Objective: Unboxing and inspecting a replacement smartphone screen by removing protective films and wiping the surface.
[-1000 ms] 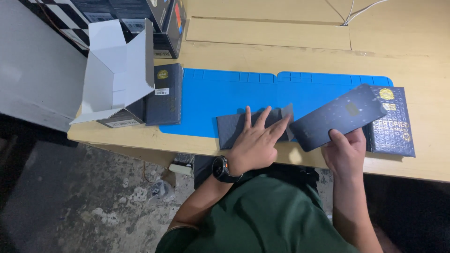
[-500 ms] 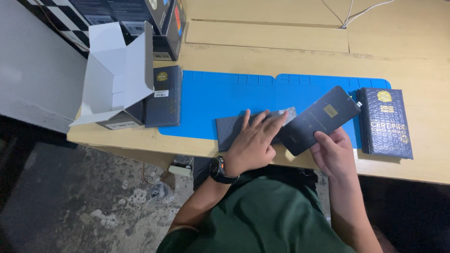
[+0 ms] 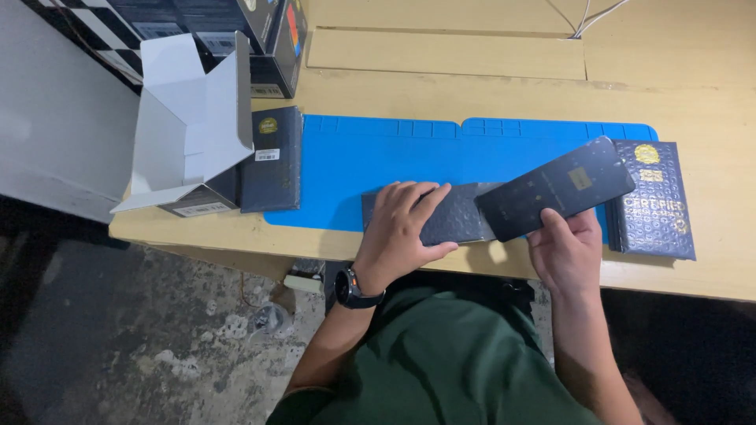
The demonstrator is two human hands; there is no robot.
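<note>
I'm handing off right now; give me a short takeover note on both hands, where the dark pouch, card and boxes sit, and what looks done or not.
Left hand: flat, palm down on the dark padded pouch, which lies at the near edge of the blue mat.
Right hand: holds a dark flat card tilted above the pouch's right end; whether it touches the pouch cannot be told.
Closed dark-blue box lies on the mat's right end; another dark box lies at the left, beside an open white carton.
Done: pouch laid flat.
Left: card not yet set down.

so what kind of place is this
Probably a packing or repair workbench: a blue work mat on a wooden table, an open white carton, and stacked dark boxes beside the hands.
</note>
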